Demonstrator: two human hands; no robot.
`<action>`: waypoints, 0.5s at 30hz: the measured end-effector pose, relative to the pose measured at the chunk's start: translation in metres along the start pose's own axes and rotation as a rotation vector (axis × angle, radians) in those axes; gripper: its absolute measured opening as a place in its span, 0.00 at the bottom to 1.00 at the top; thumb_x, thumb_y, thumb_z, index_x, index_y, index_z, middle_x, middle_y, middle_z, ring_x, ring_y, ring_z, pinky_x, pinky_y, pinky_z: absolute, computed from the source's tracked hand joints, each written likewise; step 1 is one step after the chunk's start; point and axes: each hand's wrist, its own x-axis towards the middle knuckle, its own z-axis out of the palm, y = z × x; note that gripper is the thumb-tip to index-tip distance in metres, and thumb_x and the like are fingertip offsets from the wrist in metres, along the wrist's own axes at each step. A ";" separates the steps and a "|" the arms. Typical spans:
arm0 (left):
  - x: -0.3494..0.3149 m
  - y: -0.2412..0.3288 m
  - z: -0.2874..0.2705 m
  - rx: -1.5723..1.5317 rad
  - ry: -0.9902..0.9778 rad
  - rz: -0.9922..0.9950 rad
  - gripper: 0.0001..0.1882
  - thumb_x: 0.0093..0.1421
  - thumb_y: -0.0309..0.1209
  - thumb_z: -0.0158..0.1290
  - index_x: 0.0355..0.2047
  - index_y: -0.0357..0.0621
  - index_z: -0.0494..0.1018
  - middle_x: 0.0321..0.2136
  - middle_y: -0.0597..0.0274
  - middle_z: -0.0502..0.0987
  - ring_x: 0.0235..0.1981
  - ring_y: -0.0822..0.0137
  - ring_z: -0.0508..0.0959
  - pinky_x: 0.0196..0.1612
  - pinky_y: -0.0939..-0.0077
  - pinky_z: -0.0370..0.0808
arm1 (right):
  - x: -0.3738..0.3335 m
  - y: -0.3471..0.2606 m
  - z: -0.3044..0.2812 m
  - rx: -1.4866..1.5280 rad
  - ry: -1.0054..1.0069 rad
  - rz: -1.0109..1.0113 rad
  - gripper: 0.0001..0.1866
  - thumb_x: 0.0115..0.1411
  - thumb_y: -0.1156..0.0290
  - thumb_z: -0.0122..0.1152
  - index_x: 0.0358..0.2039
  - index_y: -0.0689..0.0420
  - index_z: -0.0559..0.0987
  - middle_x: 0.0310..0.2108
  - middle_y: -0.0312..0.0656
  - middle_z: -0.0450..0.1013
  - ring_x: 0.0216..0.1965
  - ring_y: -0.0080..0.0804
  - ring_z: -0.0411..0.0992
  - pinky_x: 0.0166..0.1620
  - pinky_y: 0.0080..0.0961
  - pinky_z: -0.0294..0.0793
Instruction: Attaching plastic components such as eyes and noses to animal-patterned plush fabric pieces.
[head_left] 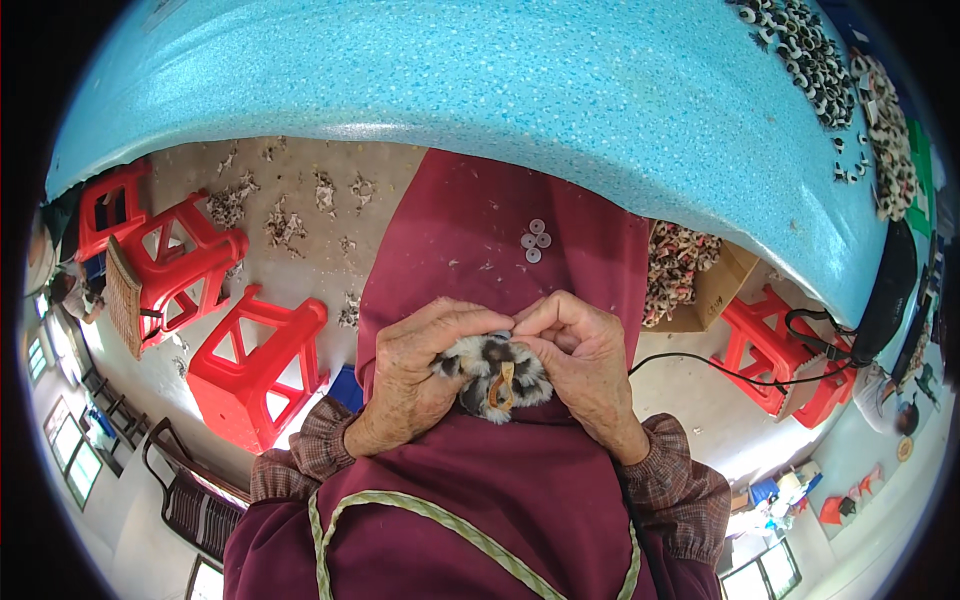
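Over my lap, both hands work on a small furry plush piece (490,375) in black, white and grey, with a yellow-orange strip on its near side. My left hand (420,365) is closed around its left side, with the thumb and forefinger at the top edge. The fingers of my right hand (585,350) pinch that same edge from the right. A small bluish-grey bit shows between the fingertips, too hidden to name. Several translucent round discs (536,240) with centre holes lie on the maroon apron (450,230), beyond my hands.
A blue speckled table cover (450,80) spans the far side. Black-and-white small pieces (808,60) are heaped at its right. A cardboard box (728,290) of furry pieces stands below. Red stools (255,370) stand left and right; fabric scraps (285,225) litter the floor.
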 end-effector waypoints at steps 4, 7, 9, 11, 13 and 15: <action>-0.002 0.002 0.000 0.023 -0.003 -0.086 0.21 0.42 0.15 0.54 0.40 0.38 0.75 0.31 0.56 0.77 0.32 0.64 0.78 0.35 0.77 0.73 | -0.005 -0.013 -0.006 0.045 -0.083 0.155 0.10 0.52 0.84 0.62 0.36 0.65 0.74 0.33 0.38 0.74 0.33 0.19 0.73 0.40 0.16 0.75; -0.002 0.001 0.001 0.059 -0.023 -0.098 0.22 0.41 0.15 0.55 0.40 0.38 0.74 0.29 0.56 0.76 0.30 0.64 0.78 0.33 0.77 0.73 | -0.012 -0.010 -0.005 0.103 -0.159 0.115 0.14 0.50 0.82 0.66 0.36 0.65 0.73 0.36 0.39 0.73 0.35 0.20 0.73 0.42 0.20 0.76; -0.001 0.001 0.003 0.078 -0.037 -0.104 0.22 0.41 0.15 0.56 0.40 0.38 0.74 0.28 0.56 0.76 0.29 0.63 0.78 0.32 0.76 0.73 | -0.013 -0.005 -0.003 -0.149 -0.091 0.002 0.14 0.48 0.81 0.68 0.34 0.64 0.72 0.33 0.39 0.73 0.34 0.20 0.73 0.38 0.19 0.77; 0.000 0.002 0.003 0.100 -0.065 -0.054 0.21 0.41 0.16 0.57 0.40 0.38 0.74 0.27 0.56 0.76 0.27 0.61 0.78 0.31 0.75 0.74 | -0.013 -0.002 -0.003 -0.161 -0.086 -0.017 0.14 0.48 0.81 0.68 0.33 0.64 0.72 0.32 0.38 0.73 0.34 0.19 0.73 0.36 0.19 0.76; 0.001 0.003 0.002 0.113 -0.076 -0.020 0.21 0.41 0.17 0.58 0.39 0.38 0.74 0.26 0.56 0.76 0.27 0.61 0.78 0.30 0.74 0.74 | -0.014 0.000 -0.003 -0.171 -0.081 -0.035 0.14 0.47 0.80 0.69 0.32 0.64 0.72 0.30 0.38 0.73 0.33 0.18 0.73 0.34 0.18 0.75; 0.002 0.003 0.001 0.125 -0.087 0.013 0.20 0.41 0.18 0.58 0.39 0.37 0.74 0.26 0.55 0.76 0.26 0.60 0.78 0.29 0.73 0.74 | -0.015 0.000 -0.003 -0.156 -0.085 0.025 0.13 0.47 0.81 0.69 0.30 0.64 0.72 0.28 0.36 0.73 0.31 0.17 0.72 0.31 0.16 0.73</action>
